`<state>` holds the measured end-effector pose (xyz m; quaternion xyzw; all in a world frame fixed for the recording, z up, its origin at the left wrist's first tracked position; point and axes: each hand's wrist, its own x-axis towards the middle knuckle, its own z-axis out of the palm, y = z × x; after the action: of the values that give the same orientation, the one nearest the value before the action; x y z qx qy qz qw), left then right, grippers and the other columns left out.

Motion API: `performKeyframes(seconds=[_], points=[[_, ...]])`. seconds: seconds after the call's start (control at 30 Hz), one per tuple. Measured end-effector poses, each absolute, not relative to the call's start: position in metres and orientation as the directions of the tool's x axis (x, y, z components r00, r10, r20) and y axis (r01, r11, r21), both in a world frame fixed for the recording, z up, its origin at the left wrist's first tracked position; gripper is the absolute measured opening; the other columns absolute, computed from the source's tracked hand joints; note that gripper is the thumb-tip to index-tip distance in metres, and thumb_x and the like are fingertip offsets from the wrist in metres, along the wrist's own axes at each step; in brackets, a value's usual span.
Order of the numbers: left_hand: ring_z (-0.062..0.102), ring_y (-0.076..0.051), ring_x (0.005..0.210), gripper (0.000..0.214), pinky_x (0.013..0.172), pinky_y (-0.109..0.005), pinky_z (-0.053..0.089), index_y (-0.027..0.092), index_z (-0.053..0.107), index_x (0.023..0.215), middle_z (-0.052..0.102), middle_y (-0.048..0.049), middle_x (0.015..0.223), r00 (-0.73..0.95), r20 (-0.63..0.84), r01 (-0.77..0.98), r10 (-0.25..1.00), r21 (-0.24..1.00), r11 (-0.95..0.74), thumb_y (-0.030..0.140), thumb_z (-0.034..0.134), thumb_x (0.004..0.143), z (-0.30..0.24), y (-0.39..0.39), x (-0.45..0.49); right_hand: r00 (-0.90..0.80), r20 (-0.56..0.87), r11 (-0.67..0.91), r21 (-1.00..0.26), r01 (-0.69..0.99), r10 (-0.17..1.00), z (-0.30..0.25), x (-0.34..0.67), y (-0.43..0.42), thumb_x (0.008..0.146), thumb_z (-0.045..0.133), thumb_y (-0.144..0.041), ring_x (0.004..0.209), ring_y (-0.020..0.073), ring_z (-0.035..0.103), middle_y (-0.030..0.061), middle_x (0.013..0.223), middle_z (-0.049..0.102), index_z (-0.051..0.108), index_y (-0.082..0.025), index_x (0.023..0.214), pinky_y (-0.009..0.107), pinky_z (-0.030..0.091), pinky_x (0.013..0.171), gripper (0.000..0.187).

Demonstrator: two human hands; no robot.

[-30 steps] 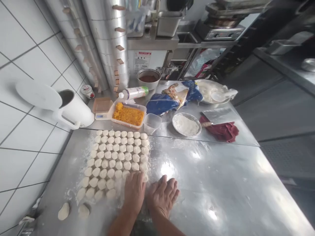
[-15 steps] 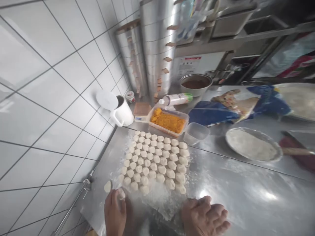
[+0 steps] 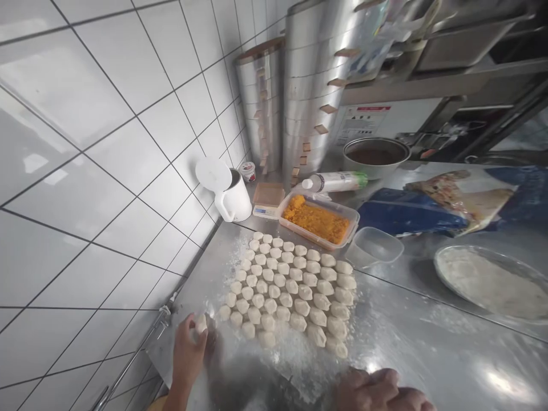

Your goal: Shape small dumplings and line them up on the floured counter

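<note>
At the left of the counter, my left hand [image 3: 189,348] is closed, pinching a small pale dough piece [image 3: 201,323] between thumb and fingers. My right hand [image 3: 381,391] is at the bottom edge, partly cut off and blurred. Its loosely curled fingers look apart, and I see nothing in them. Between and beyond the hands, rows of pale dough balls [image 3: 274,291] cover a floured patch of the metal counter [image 3: 411,354]. Loose flour [image 3: 295,357] lies in front of them.
Behind the dough stand a white jug [image 3: 235,200], a small scale [image 3: 266,210], a plastic tub of orange mash [image 3: 317,220] and an empty clear tub [image 3: 377,246]. A bowl of flour [image 3: 492,279] is at right. Tiled wall [image 3: 107,171] borders the left.
My left hand has moved slightly left and up, now pinching a dough piece near where a loose one lay. My right hand has dropped lower and right, partly out of view. The view has shifted.
</note>
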<state>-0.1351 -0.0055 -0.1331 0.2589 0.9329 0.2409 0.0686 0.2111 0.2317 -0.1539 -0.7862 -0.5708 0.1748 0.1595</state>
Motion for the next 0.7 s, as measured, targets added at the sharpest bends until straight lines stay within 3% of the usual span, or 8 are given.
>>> performKeyframes(seconds=[0.1, 0.23, 0.3, 0.4, 0.5, 0.7], points=[[0.058, -0.034, 0.127, 0.05, 0.112, -0.054, 0.048, 0.023, 0.065, 0.133, 0.062, -0.0129, 0.129, -0.814, -0.024, 0.5, 0.581, 0.48, 0.721, 0.053, 0.061, 0.093, -0.138, -0.004, -0.143, 0.345, -0.054, -0.334, -0.429, 0.839, 0.937, -0.146, 0.207, 0.234, 0.103, 0.038, -0.04, 0.162, 0.0447, 0.018, 0.0336, 0.168, 0.032, 0.051, -0.007, 0.152, 0.072, 0.018, 0.127, 0.061], [0.06, -0.03, 0.128, 0.048, 0.111, -0.051, 0.051, 0.028, 0.063, 0.14, 0.062, -0.0103, 0.136, -0.746, -0.086, 0.543, 0.661, 0.496, 0.677, 0.041, 0.057, 0.093, -0.144, -0.001, -0.148, 0.334, -0.03, -0.312, -0.438, 0.843, 0.942, -0.137, 0.204, 0.233, 0.103, 0.038, -0.037, 0.162, 0.045, 0.018, 0.0338, 0.168, 0.032, 0.052, -0.006, 0.15, 0.073, 0.018, 0.127, 0.059], [0.062, -0.029, 0.124, 0.044, 0.11, -0.049, 0.051, 0.029, 0.067, 0.133, 0.064, -0.0086, 0.132, -0.726, -0.114, 0.55, 0.678, 0.496, 0.672, 0.034, 0.055, 0.091, -0.145, -0.002, -0.148, 0.326, -0.017, -0.3, -0.443, 0.845, 0.945, -0.134, 0.204, 0.233, 0.102, 0.038, -0.036, 0.162, 0.0457, 0.018, 0.034, 0.169, 0.03, 0.05, -0.006, 0.151, 0.075, 0.02, 0.126, 0.059], [0.064, -0.028, 0.119, 0.037, 0.108, -0.048, 0.053, 0.025, 0.067, 0.124, 0.064, -0.0097, 0.125, -0.759, -0.121, 0.526, 0.64, 0.464, 0.712, 0.031, 0.05, 0.092, -0.145, -0.009, -0.144, 0.308, -0.011, -0.28, -0.446, 0.85, 0.951, -0.131, 0.205, 0.233, 0.101, 0.039, -0.034, 0.162, 0.0461, 0.018, 0.0327, 0.169, 0.031, 0.049, -0.008, 0.151, 0.077, 0.022, 0.124, 0.058], [0.065, -0.03, 0.115, 0.039, 0.106, -0.05, 0.053, 0.021, 0.063, 0.128, 0.061, -0.0125, 0.126, -0.807, -0.109, 0.498, 0.58, 0.402, 0.768, 0.032, 0.047, 0.094, -0.146, -0.018, -0.132, 0.311, -0.018, -0.287, -0.439, 0.851, 0.95, -0.133, 0.206, 0.234, 0.1, 0.039, -0.035, 0.162, 0.0467, 0.019, 0.0326, 0.168, 0.032, 0.05, -0.007, 0.151, 0.075, 0.02, 0.126, 0.059], [0.045, -0.037, 0.148, 0.055, 0.122, -0.056, 0.04, 0.024, 0.062, 0.141, 0.058, -0.0129, 0.147, -0.75, -0.085, 0.595, 0.656, 0.349, 0.724, 0.041, 0.06, 0.088, -0.15, -0.022, -0.109, 0.317, -0.008, -0.289, -0.434, 0.854, 0.948, -0.138, 0.208, 0.233, 0.099, 0.038, -0.035, 0.161, 0.0468, 0.02, 0.0323, 0.169, 0.031, 0.046, -0.009, 0.154, 0.078, 0.023, 0.123, 0.061]])
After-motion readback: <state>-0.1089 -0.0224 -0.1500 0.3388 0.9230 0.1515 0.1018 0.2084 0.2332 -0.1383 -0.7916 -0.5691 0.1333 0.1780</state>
